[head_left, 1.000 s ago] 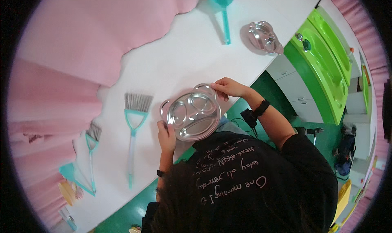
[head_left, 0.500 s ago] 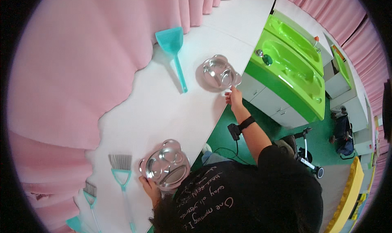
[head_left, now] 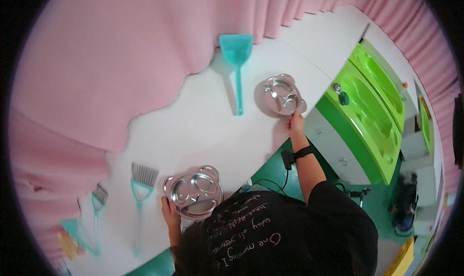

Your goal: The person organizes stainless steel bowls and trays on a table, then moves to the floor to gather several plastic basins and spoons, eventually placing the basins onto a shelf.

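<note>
Two shiny metal divided plates with ear-shaped tabs are over the white table. My left hand (head_left: 171,215) grips the left rim of the nearer plate (head_left: 193,197), close to my body. My right arm reaches out to the farther plate (head_left: 280,98), and my right hand (head_left: 296,124) pinches its near edge, fingers closed. Left of that farther plate lies a turquoise dustpan (head_left: 238,58), handle toward me. A turquoise brush with grey bristles (head_left: 144,177) lies left of the nearer plate, with a smaller brush (head_left: 99,196) beside it.
Pink curtain (head_left: 121,58) borders the white table (head_left: 203,121) along its far left side. Bright green sinks (head_left: 360,102) on white cabinets stand to the right. A black cable (head_left: 273,182) hangs from the box on my right wrist. Another turquoise dustpan (head_left: 72,229) lies at lower left.
My right hand has closed on the farther plate's edge; its fingers were spread beside it before. My left hand keeps hold of the nearer plate. The whole view has turned and shifted.
</note>
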Demonstrator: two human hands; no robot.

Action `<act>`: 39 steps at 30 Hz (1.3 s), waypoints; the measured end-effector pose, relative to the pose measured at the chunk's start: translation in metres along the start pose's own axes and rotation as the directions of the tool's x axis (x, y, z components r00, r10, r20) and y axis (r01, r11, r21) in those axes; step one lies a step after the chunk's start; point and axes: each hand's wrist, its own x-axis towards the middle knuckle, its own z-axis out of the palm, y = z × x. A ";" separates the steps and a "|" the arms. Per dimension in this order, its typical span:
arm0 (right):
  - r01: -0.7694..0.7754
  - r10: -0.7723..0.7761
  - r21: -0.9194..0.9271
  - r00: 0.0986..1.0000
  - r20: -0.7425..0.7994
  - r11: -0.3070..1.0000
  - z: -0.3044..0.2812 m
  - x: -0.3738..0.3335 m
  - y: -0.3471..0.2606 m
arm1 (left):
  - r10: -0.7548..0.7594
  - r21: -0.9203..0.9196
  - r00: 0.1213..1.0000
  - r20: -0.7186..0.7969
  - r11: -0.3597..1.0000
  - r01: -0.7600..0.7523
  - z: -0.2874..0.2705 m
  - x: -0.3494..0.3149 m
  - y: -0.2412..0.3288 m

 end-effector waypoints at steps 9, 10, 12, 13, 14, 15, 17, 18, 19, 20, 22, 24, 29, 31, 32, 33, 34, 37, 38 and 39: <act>0.323 -0.338 0.102 0.909 0.242 0.941 0.025 0.034 -0.046 | -0.154 -0.189 0.986 -0.056 0.972 0.141 0.000 -0.007 -0.040; 0.322 -0.335 0.096 0.911 0.240 0.942 0.026 0.035 -0.057 | -0.144 -0.130 0.988 -0.052 0.982 0.137 0.001 -0.004 -0.036; 0.345 -0.359 0.100 0.877 0.319 0.933 0.043 0.011 -0.067 | -0.177 -0.073 0.979 -0.104 0.983 0.170 0.002 -0.007 -0.026; 0.334 -0.343 0.087 0.876 0.339 0.939 0.051 -0.002 -0.075 | -0.190 -0.079 0.974 -0.123 0.980 0.181 0.004 -0.008 -0.017; 0.319 -0.334 0.105 0.856 0.394 0.942 0.056 -0.011 -0.080 | -0.200 -0.087 0.970 -0.140 0.978 0.189 0.005 -0.008 -0.012; 0.301 -0.324 0.124 0.835 0.445 0.946 0.063 -0.020 -0.085 | -0.219 -0.093 0.961 -0.169 0.974 0.206 0.004 -0.009 -0.014; 0.300 -0.320 0.122 0.806 0.498 0.946 0.079 -0.045 -0.091 | -0.206 -0.101 0.960 -0.190 0.977 0.190 0.006 -0.012 -0.018; 0.269 -0.324 0.181 0.745 0.583 0.946 0.085 -0.060 -0.095 | -0.179 -0.091 0.958 -0.226 0.983 0.162 0.007 -0.012 -0.015; 0.231 -0.330 0.235 0.677 0.659 0.944 0.090 -0.074 -0.097 | -0.195 -0.097 0.951 -0.239 0.980 0.176 0.007 -0.013 -0.015; 0.209 -0.299 0.213 0.656 0.693 0.954 0.096 -0.088 -0.101 | -0.219 -0.139 0.950 -0.222 0.972 0.191 0.006 -0.014 -0.014; 0.151 -0.230 0.174 0.587 0.776 0.973 0.106 -0.115 -0.098 | -0.217 -0.177 0.945 -0.245 0.968 0.176 0.008 -0.013 -0.013; 0.098 -0.158 0.128 0.445 0.881 0.987 0.112 -0.135 -0.083 | -0.230 -0.191 0.938 -0.259 0.964 0.184 0.008 -0.014 -0.018; -0.076 0.184 -0.176 0.101 0.978 0.981 0.115 -0.194 -0.030 | -0.227 -0.226 0.938 -0.263 0.959 0.169 0.012 -0.012 -0.017; -0.096 0.294 -0.306 -0.122 0.948 0.947 0.118 -0.214 -0.018 | -0.238 -0.244 0.937 -0.255 0.954 0.175 0.011 -0.010 -0.019; -0.097 0.297 -0.310 -0.131 0.946 0.946 0.119 -0.222 -0.016 | -0.205 -0.231 0.945 -0.254 0.962 0.146 0.011 -0.010 -0.023; -0.046 0.354 -0.367 -0.176 0.919 0.929 0.121 -0.229 -0.016 | -0.171 -0.218 0.952 -0.252 0.969 0.117 0.011 -0.012 -0.026; 0.008 0.410 -0.419 -0.217 0.886 0.908 0.123 -0.235 -0.015 | -0.175 -0.216 0.950 -0.259 0.969 0.120 0.010 -0.014 -0.030; 0.055 0.435 -0.440 -0.306 0.847 0.896 0.125 -0.239 -0.007 | -0.164 -0.233 0.955 -0.247 0.967 0.106 0.012 -0.012 -0.031; 0.096 0.452 -0.445 -0.307 0.838 0.890 0.125 -0.242 -0.006 | -0.168 -0.208 0.960 -0.225 0.971 0.121 0.011 -0.012 -0.031; 0.097 0.454 -0.447 -0.307 0.836 0.889 0.125 -0.244 -0.005 | -0.173 -0.182 0.964 -0.203 0.974 0.137 0.009 -0.012 -0.031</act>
